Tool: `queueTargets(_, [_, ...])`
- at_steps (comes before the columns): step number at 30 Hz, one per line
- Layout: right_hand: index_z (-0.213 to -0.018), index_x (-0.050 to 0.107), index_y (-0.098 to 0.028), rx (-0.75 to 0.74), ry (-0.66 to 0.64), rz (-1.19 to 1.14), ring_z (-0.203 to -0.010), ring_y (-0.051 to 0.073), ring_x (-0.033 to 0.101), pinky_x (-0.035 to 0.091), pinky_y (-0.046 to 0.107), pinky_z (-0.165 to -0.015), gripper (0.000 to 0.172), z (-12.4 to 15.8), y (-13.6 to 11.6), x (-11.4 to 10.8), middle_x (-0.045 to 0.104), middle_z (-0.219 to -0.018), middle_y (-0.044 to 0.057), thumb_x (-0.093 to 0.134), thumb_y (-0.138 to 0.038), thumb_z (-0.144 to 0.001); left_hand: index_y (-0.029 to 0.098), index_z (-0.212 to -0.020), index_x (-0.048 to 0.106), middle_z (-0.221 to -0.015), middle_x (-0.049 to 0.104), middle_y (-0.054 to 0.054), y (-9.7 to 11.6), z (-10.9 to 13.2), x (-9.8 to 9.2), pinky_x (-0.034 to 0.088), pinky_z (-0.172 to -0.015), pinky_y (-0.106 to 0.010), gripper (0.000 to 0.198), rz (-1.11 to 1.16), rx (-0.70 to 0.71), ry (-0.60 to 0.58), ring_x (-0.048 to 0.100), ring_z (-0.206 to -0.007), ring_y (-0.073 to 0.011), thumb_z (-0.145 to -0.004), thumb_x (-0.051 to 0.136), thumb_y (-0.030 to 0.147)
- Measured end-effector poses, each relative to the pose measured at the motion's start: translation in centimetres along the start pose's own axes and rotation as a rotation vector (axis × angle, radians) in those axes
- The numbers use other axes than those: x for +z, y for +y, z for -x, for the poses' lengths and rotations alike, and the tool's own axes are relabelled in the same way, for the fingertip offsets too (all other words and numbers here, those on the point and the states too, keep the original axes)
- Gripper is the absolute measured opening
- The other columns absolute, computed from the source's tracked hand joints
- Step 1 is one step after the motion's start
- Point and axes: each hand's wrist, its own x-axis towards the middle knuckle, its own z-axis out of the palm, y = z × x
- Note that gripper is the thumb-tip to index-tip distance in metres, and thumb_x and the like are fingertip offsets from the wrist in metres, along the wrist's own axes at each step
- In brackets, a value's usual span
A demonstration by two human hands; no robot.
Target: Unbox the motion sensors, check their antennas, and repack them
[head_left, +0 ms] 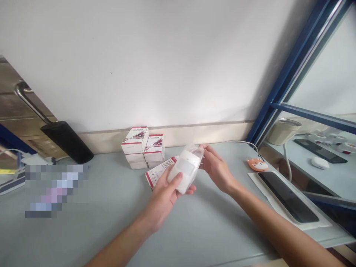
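Left hand grips, thumb across its face, a white rectangular device in a clear plastic bag, held at centre above the grey table. Right hand pinches the bag's upper end narrowly. Long axis points to 1 o'clock.

Two bare forearms — slim, uncovered up to the frame's edge — taper into long, slender fingers.

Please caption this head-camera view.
Left hand and right hand hold a white device in a clear bag over a grey desk, stacked white boxes behind.
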Motion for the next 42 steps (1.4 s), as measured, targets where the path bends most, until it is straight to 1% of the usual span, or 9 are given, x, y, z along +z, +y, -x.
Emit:
queueTargets(5, [-0.1, 0.056, -0.026, -0.102, -0.012, 0.17, -0.078, 0.017, 0.06, 0.052, 0.03, -0.072, 0.028, 0.6, -1.4, 0.0, 0.066, -0.091, 0.001, 0.07, -0.05, -0.096, 0.023, -0.142, 0.063, -0.135, 0.073, -0.012, -0.8, -0.9, -1.2, 0.056, -0.102, -0.046, 0.045, 0.293, -0.144, -0.053, 0.077, -0.105, -0.0286, -0.101, 0.068, 0.042])
queueTargets(10, [-0.095, 0.055, -0.027, -0.162, 0.196, -0.02, -0.082, 0.017, 0.065, 0.053, 0.03, -0.073, 0.024, -2.1, -2.1, -4.2, 0.067, -0.102, 0.002, 0.075, -0.039, -0.091, 0.022, -0.137, 0.068, -0.141, 0.071, -0.014, -2.0, -1.2, -1.8, 0.056, -0.102, -0.047, 0.04, 0.434, -0.323, -0.095, 0.078, -0.108, -0.0321, -0.102, 0.066, 0.04])
queueTargets(14, [-0.096, 0.054, -0.029, -0.181, 0.381, 0.067, -0.101, 0.022, 0.072, 0.057, 0.034, -0.082, 0.03, -4.7, 0.3, -8.5, 0.071, -0.116, 0.004, 0.076, -0.048, -0.088, 0.024, -0.143, 0.064, -0.144, 0.068, -0.016, -2.5, -0.7, -2.2, 0.053, -0.106, -0.052, 0.044, 0.503, -0.347, -0.278, 0.073, -0.121, -0.039, -0.099, 0.068, 0.028])
queueTargets(18, [-0.102, 0.066, -0.025, -0.045, 0.344, 0.498, -0.108, 0.029, 0.071, 0.057, 0.049, -0.094, 0.035, -5.9, 4.0, -10.3, 0.075, -0.112, 0.01, 0.063, -0.059, -0.093, 0.015, -0.142, 0.063, -0.139, 0.069, -0.025, -2.7, -0.3, -2.3, 0.054, -0.097, -0.05, 0.046, 0.593, -0.365, -0.342, 0.075, -0.112, -0.0384, -0.1, 0.061, 0.036])
queueTargets(22, [-0.11, 0.073, -0.024, -0.256, 0.437, 0.907, -0.132, 0.035, 0.057, 0.042, 0.059, -0.114, 0.034, -5.4, 4.2, -9.5, 0.068, -0.132, 0.015, 0.06, -0.053, -0.097, 0.011, -0.136, 0.063, -0.121, 0.074, -0.027, -2.6, -0.7, -1.9, 0.051, -0.078, -0.041, 0.052, 0.586, -0.417, -0.23, 0.075, -0.085, -0.0293, -0.106, 0.043, 0.048])
queueTargets(24, [-0.108, 0.073, -0.025, -0.321, 0.409, 0.93, -0.119, 0.031, 0.063, 0.048, 0.051, -0.106, 0.032, -4.5, 3.0, -8.2, 0.071, -0.124, 0.012, 0.055, -0.051, -0.102, 0.012, -0.135, 0.061, -0.116, 0.075, -0.025, -2.5, -0.8, -1.7, 0.05, -0.076, -0.04, 0.047, 0.541, -0.394, -0.171, 0.073, -0.082, -0.0281, -0.104, 0.042, 0.042])
queueTargets(28, [-0.102, 0.072, -0.025, 0.024, 0.017, 0.68, -0.073, 0.019, 0.061, 0.052, 0.034, -0.069, 0.046, -2.1, 1.0, -4.6, 0.069, -0.088, 0.004, 0.045, -0.062, -0.106, 0.017, -0.133, 0.057, -0.107, 0.076, -0.02, -2.2, -0.7, -1.7, 0.048, -0.073, -0.04, 0.042, 0.481, -0.323, -0.13, 0.07, -0.078, -0.0267, -0.1, 0.043, 0.038])
queueTargets(33, [-0.104, 0.069, -0.023, 0.334, -0.3, 0.288, -0.061, 0.014, 0.045, 0.039, 0.028, -0.056, 0.05, -0.2, 0.9, -1.5, 0.052, -0.072, -0.001, 0.05, -0.07, -0.102, 0.022, -0.133, 0.057, -0.11, 0.074, -0.017, -1.9, -0.3, -2.2, 0.047, -0.073, -0.04, 0.043, 0.46, -0.263, -0.161, 0.068, -0.082, -0.0273, -0.099, 0.045, 0.045])
queueTargets(42, [-0.084, 0.068, -0.021, 0.349, -0.035, 0.196, -0.062, 0.012, 0.029, 0.028, 0.027, -0.055, 0.045, -0.9, 1.8, -2.6, 0.039, -0.068, -0.004, 0.072, -0.065, -0.091, 0.024, -0.14, 0.043, -0.103, 0.071, -0.012, -2.1, -0.3, -1.7, 0.045, -0.071, -0.039, 0.047, 0.365, -0.247, -0.203, 0.067, -0.076, -0.025, -0.097, 0.043, 0.042])
